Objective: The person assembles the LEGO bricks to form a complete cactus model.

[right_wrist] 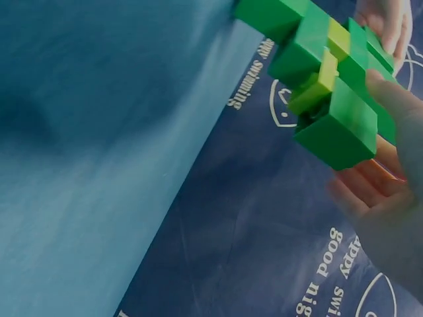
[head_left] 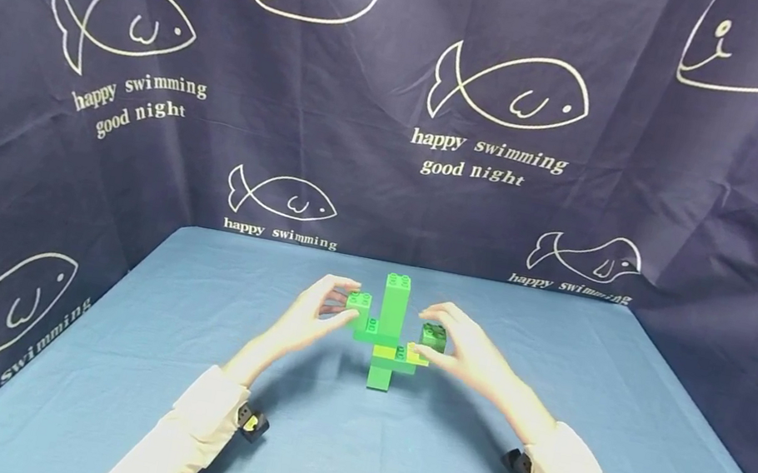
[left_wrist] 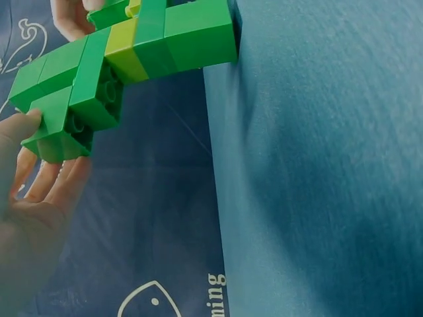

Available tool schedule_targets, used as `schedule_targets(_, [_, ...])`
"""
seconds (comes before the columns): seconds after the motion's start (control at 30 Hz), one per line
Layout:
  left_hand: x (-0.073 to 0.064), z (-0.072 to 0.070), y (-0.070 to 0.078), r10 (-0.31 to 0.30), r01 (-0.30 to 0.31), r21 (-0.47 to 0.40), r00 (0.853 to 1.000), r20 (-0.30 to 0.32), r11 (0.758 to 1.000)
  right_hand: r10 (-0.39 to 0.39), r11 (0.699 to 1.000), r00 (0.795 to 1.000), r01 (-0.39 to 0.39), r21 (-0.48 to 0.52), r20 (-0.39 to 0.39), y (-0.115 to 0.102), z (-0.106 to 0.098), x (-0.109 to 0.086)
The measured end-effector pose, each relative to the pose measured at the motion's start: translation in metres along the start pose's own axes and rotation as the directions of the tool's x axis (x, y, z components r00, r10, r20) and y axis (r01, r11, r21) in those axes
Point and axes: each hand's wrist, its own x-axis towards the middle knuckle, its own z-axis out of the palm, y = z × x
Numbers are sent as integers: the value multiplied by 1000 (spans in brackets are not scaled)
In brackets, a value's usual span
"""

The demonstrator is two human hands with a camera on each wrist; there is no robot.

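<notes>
A cactus-like tower of green building bricks (head_left: 392, 315) with yellow pieces among them stands on the blue table. At the tower's left arm, my left hand (head_left: 316, 310) pinches the end green brick (left_wrist: 54, 125), thumb on its near face and fingers on the far side. On the other side, my right hand (head_left: 469, 350) has its thumb and fingers around a green brick (right_wrist: 340, 125) at the right arm. That brick sits by a flat yellow brick (right_wrist: 316, 89), and looks slightly tilted against it. Part of the right arm is hidden by the thumb in the head view.
The blue tablecloth (head_left: 338, 466) spreads around the tower. Behind and at both sides hangs a dark blue curtain (head_left: 387, 103) with white fish drawings and lettering. Each wrist carries a small black camera (head_left: 252, 422).
</notes>
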Motion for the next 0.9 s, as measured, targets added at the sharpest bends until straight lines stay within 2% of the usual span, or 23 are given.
schedule_targets(0.23, [1, 6, -2, 52, -52, 39, 999, 11, 998, 0, 995, 1000, 3, -95, 27, 2, 1, -13])
schedule_targets(0.47, [0, 14, -4, 77, -83, 177, 996, 44, 981, 23, 987, 999, -17, -159, 41, 2, 7, -15])
schedule_targets(0.67, [-1, 19, -6, 88, -98, 272, 995, 47, 957, 17, 988, 1000, -15, -155, 10, 3, 14, -14])
schedule_targets(0.9, [2, 21, -10, 81, -87, 292, 996, 30, 952, 7, 990, 1000, -8, -140, -14, 5, 16, -13])
